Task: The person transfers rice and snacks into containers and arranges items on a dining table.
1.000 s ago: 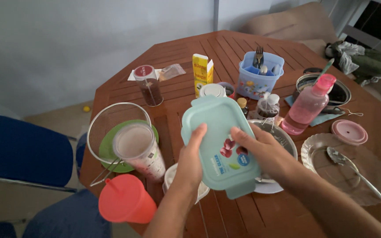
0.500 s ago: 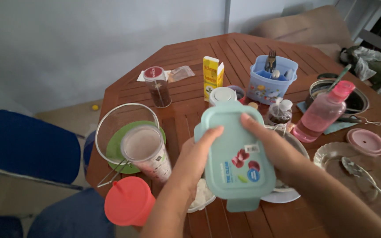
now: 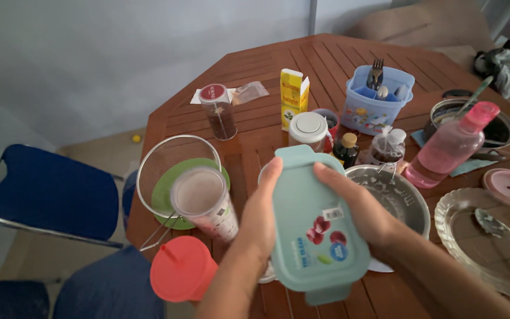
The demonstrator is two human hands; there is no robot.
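Both my hands hold a pale teal rectangular container lid [image 3: 314, 227] with a fruit sticker, flat above the near side of the wooden table [image 3: 255, 124]. My left hand [image 3: 261, 212] grips its left edge, thumb on top. My right hand [image 3: 358, 204] grips its right edge with fingers spread across the top. Under the lid, part of a white dish shows. A steel bowl [image 3: 399, 198] sits just right of my right hand.
A clear plastic cup [image 3: 203, 204], a wire strainer [image 3: 169, 162] over a green plate and a red lidded cup [image 3: 181, 269] stand at the left. A pink bottle [image 3: 453, 145], blue cutlery caddy [image 3: 376, 100], yellow carton [image 3: 292, 97], jars and a glass plate [image 3: 488, 239] crowd the right. A blue chair [image 3: 48, 192] stands left.
The lid in both hands has come nearer to me and lower, and has turned so its long side points away. The view has shifted slightly.
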